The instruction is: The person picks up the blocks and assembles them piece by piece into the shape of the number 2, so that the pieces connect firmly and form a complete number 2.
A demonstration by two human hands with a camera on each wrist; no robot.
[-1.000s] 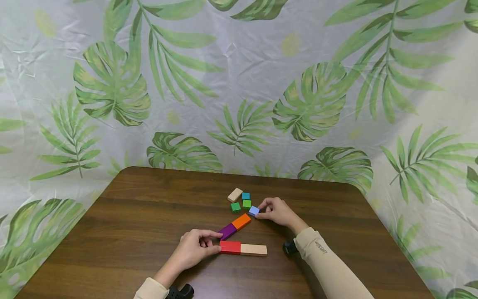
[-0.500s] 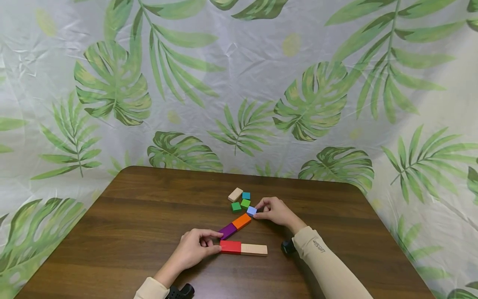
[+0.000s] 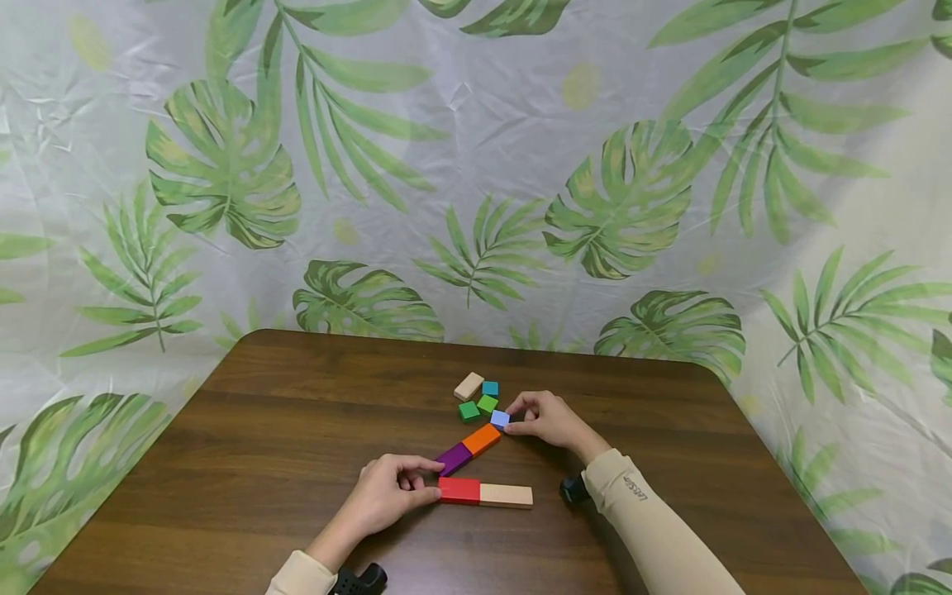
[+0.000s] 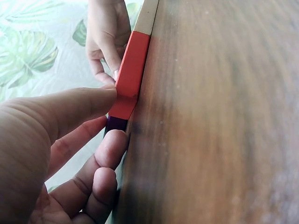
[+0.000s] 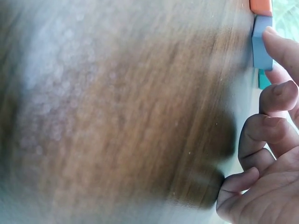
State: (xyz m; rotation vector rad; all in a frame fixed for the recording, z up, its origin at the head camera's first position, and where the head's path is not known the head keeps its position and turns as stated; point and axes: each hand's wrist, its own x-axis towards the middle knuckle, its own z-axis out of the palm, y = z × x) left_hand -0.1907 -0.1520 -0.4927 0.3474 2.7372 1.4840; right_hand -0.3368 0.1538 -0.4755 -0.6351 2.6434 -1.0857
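My left hand (image 3: 388, 489) rests at the near ends of two block rows, its thumb against the end of a red block (image 3: 459, 491) and its index fingertip at a purple block (image 3: 453, 460). A plain wooden block (image 3: 506, 496) continues the red one to the right. An orange block (image 3: 482, 440) extends the purple one diagonally away. Between thumb and index finger, my right hand (image 3: 552, 423) pinches a light blue block (image 3: 500, 420), right at the orange block's far end. In the right wrist view, this blue block (image 5: 262, 44) lies beside the orange one (image 5: 261, 6).
Beyond the light blue block lie a lime green block (image 3: 487, 405), a darker green block (image 3: 469, 411), a teal block (image 3: 490, 387) and a second plain wooden block (image 3: 468, 386). The brown table (image 3: 320, 388) backs onto a leaf-patterned cloth (image 3: 506, 149).
My right hand has slid the light blue block a little left, toward the orange block's end. The lime green block has shifted left and turned. My left hand stays in place.
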